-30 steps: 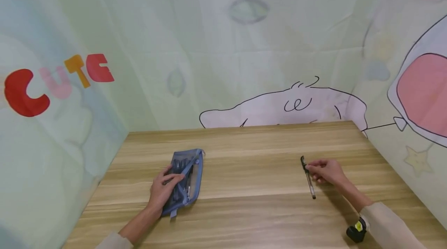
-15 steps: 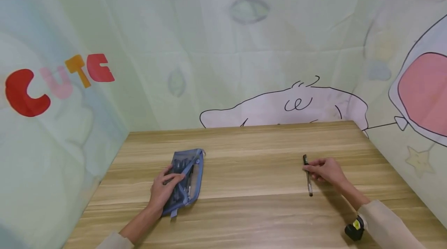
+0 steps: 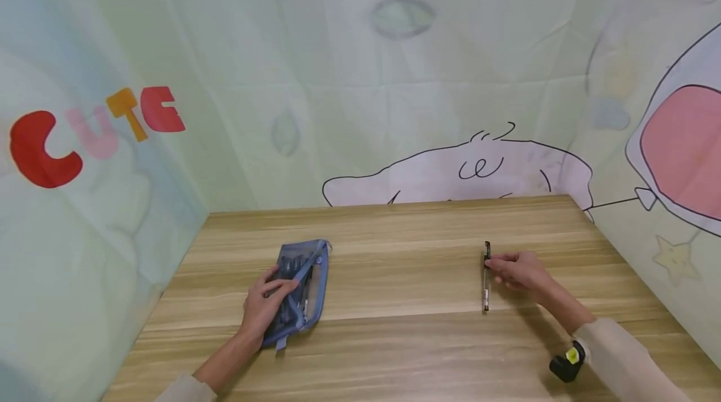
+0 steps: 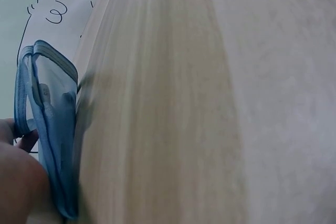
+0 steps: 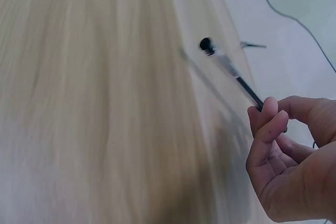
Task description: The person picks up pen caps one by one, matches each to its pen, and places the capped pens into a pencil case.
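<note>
On the table's left side lies a blue see-through pencil case (image 3: 290,266), with dark items and pens showing inside. My left hand (image 3: 265,305) lies over its near left side, thumb and fingers pinching the zipper edge so the mouth gapes. In the left wrist view, the case (image 4: 62,111) stands up at the left beside part of that hand (image 4: 21,182). To the right, my right hand (image 3: 524,273) pinches a clear-barrelled pen (image 3: 485,289) near its black cap. The right wrist view has the pen (image 5: 227,65) raised off the table, its shadow separate below.
The wood-grain table (image 3: 405,277) extends between both hands. A printed cloth (image 3: 253,76) with cartoon shapes and letters hangs behind and along the sides. A black and yellow device (image 3: 567,361) is on the right wrist.
My right hand has shifted slightly left with the pen, which has turned from slanted to nearly straight up and down in the head view. My left hand and the pencil case stay put.
</note>
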The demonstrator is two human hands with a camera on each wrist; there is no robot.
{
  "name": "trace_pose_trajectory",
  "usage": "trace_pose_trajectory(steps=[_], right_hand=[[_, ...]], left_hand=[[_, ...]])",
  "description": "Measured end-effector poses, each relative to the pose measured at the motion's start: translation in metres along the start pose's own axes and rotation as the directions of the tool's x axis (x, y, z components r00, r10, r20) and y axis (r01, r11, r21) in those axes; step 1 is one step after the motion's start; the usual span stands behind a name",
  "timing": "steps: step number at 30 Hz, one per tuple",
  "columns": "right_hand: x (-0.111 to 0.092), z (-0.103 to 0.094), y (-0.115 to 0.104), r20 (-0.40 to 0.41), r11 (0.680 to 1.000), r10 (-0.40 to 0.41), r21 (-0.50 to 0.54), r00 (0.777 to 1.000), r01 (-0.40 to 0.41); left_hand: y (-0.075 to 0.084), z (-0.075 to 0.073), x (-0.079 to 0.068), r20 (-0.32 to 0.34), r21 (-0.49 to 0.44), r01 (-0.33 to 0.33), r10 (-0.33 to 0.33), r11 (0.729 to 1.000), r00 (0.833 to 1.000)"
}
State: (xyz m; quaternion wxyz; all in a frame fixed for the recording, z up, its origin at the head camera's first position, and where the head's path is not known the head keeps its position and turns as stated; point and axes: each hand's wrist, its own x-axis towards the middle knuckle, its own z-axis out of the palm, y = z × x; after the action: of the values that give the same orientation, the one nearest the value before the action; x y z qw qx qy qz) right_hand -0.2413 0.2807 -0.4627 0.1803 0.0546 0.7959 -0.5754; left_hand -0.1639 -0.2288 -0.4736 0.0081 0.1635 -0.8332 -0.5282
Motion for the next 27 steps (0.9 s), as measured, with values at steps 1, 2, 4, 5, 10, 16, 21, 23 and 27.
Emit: trace_pose_trajectory(steps=[1,2,4,5,10,16,21,23,27], right_hand=[[0.001,0.003,-0.002,0.020,1.000,-0.004,0.008,1.000,0.004],[0.001,0.006,-0.004,0.038,1.000,-0.007,0.015,0.999,0.006],[0.004,0.014,-0.007,0.074,0.999,-0.017,0.037,0.997,0.014],[0.006,0.018,-0.009,0.087,0.999,-0.019,0.046,0.996,0.015],[0.020,0.048,-0.023,0.146,0.993,-0.041,0.116,0.988,0.024],[0.042,0.094,-0.044,0.185,0.981,-0.018,0.194,0.983,-0.018],[0.057,0.134,-0.064,0.199,0.971,-0.013,0.237,0.980,-0.035],[0.060,0.149,-0.072,0.209,0.967,-0.022,0.253,0.978,-0.032],[0.062,0.180,-0.086,0.217,0.962,-0.047,0.273,0.975,-0.014]], left_hand=[[0.000,0.000,0.000,0.000,-0.001,0.002,-0.002,1.000,1.000],[0.000,0.000,0.000,0.000,0.000,0.002,-0.002,1.000,1.000],[-0.001,0.001,0.000,0.001,0.001,0.002,-0.002,1.000,1.000],[-0.001,0.001,0.000,0.000,0.003,0.001,-0.001,1.000,1.000],[-0.002,0.001,-0.001,0.003,0.017,0.001,-0.001,1.000,1.000],[-0.004,-0.001,0.000,0.009,0.020,0.015,-0.015,1.000,1.000],[-0.004,0.000,0.002,0.011,0.016,0.019,-0.019,1.000,1.000],[-0.004,0.000,0.002,0.010,0.015,0.015,-0.015,1.000,1.000],[-0.004,0.000,0.004,0.009,0.015,0.008,-0.008,1.000,1.000]])
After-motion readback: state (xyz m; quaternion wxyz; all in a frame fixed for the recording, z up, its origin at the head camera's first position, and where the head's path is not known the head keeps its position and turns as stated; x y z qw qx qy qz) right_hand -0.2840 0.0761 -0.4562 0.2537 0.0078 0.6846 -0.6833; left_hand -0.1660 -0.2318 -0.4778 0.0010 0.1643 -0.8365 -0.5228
